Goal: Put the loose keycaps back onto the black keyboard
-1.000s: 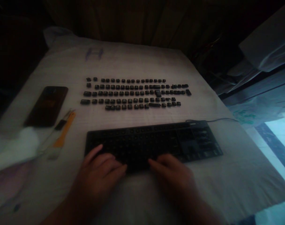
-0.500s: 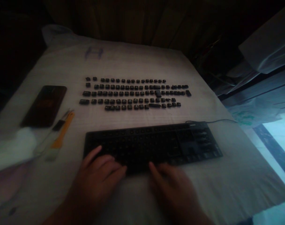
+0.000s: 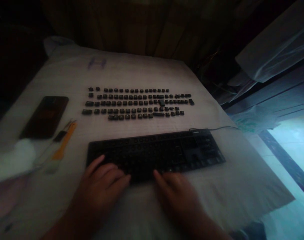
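Note:
A black keyboard (image 3: 152, 155) lies on the cloth-covered table, its key area dark with keycaps off. My left hand (image 3: 102, 181) rests on its front left part, fingers spread and holding nothing I can see. At the front edge, right of the middle, my right hand (image 3: 178, 190) touches the keyboard with one digit stretched forward; the other fingers are bent and blurred. Beyond the keyboard, loose black keycaps (image 3: 122, 103) stand in several rows laid out like a keyboard.
On the left lie a dark phone (image 3: 45, 116), an orange-handled brush (image 3: 64, 141) and a thin tool with a dark handle (image 3: 60, 136). White crumpled material (image 3: 14, 160) sits at the left edge. The keyboard's cable (image 3: 224, 127) runs off to the right.
The head view has shifted, so the table and keyboard appear farther left. Both hands stay at about the same places on the keyboard, and the keycap rows are unchanged.

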### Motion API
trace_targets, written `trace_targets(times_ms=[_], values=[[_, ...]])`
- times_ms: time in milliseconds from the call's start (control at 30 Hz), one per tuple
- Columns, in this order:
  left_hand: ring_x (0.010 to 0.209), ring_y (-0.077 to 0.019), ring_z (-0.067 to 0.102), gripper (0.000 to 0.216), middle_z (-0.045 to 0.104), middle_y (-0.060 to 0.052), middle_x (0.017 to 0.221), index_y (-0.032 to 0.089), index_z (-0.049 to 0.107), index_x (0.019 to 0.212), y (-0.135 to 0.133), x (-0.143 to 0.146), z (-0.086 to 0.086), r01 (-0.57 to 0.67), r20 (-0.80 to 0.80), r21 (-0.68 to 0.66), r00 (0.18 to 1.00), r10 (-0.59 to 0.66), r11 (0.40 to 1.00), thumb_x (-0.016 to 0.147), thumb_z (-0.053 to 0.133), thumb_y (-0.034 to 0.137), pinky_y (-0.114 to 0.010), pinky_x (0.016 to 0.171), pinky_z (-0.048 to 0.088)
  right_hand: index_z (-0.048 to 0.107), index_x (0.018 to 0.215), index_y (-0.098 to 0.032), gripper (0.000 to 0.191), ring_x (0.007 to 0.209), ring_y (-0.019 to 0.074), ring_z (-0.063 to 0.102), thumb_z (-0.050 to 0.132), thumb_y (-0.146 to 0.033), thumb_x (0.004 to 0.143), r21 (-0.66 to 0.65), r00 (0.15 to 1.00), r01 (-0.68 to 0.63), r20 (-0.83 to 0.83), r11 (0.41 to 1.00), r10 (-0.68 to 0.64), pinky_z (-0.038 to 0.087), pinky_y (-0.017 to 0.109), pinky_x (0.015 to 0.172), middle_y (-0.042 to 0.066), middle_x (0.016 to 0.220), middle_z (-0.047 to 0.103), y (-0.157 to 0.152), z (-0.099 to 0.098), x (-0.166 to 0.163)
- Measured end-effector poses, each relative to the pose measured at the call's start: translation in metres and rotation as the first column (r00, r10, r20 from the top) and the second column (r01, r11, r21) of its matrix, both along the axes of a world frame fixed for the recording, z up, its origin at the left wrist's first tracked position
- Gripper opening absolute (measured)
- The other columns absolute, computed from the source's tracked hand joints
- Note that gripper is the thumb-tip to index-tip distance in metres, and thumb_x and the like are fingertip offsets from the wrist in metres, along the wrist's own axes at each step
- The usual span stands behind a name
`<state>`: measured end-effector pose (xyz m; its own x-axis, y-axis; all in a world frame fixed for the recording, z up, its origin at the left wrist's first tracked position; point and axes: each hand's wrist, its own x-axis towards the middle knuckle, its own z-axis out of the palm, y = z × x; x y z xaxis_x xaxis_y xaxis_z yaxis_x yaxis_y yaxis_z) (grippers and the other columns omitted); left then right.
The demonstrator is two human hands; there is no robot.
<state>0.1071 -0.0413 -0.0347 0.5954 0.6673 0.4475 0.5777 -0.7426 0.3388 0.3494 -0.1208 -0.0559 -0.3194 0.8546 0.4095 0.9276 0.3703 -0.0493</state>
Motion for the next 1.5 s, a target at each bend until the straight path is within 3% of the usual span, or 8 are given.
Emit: trace_targets(times_ms=[300,467,633,800,1500], values=[[0.084,-0.0176,0.065,0.027,0.073,0.004,0.080,0.028,0.074,0.087,0.003,-0.003,-0.006,-0.031,0.056,0.069,0.998,0.027,0.997,0.102,0.050,0.029,-0.049,0.109,0.037,0.063,0.120,-0.013,0.031,0.076,0.0186,0.060,0.046,-0.010,0.095,0.025,0.986,-0.009,-0.168,1.000,0.013,0.055,0.031,0.066,0.010,0.089,0.068,-0.005,-0.008,0.004],[0.085,-0.0188,0.065,0.028,0.073,0.003,0.080,0.029,0.073,0.086,0.010,-0.012,-0.002,-0.069,0.068,0.064,0.996,0.064,0.996,0.102,0.049,0.033,-0.050,0.109,0.037,0.064,0.119,-0.012,0.033,0.075,0.0183,0.059,0.044,-0.008,0.094,0.036,0.984,0.002,-0.181,0.999,0.004,0.054,0.029,0.065,0.010,0.088,0.067,-0.004,-0.007,0.004],[0.083,-0.0180,0.065,0.025,0.073,0.004,0.079,0.028,0.073,0.086,0.011,-0.012,0.002,-0.030,0.062,0.052,0.998,0.027,0.998,0.100,0.052,0.031,-0.050,0.108,0.038,0.064,0.119,-0.013,0.033,0.069,0.0173,0.057,0.044,-0.008,0.094,0.078,0.988,-0.008,-0.155,0.997,0.020,0.050,0.027,0.060,0.008,0.083,0.066,-0.002,-0.004,0.003],[0.084,-0.0179,0.065,0.025,0.072,0.003,0.079,0.028,0.073,0.087,0.008,-0.012,0.002,-0.010,0.057,0.034,0.998,0.008,0.999,0.100,0.052,0.030,-0.050,0.108,0.037,0.066,0.116,-0.015,0.031,0.066,0.0173,0.055,0.044,-0.009,0.094,0.038,0.991,-0.017,-0.130,0.999,0.022,0.047,0.027,0.058,0.007,0.079,0.065,-0.003,-0.007,0.003],[0.093,-0.0197,0.065,0.020,0.074,0.001,0.091,0.026,0.072,0.088,0.004,-0.009,-0.002,-0.009,0.052,-0.020,0.999,0.010,1.000,0.097,0.055,0.031,-0.051,0.110,0.036,0.063,0.124,-0.015,0.035,0.067,0.0184,0.060,0.046,-0.010,0.094,0.006,0.979,0.000,-0.202,1.000,0.002,0.052,0.030,0.058,0.007,0.082,0.068,-0.005,-0.006,0.004]])
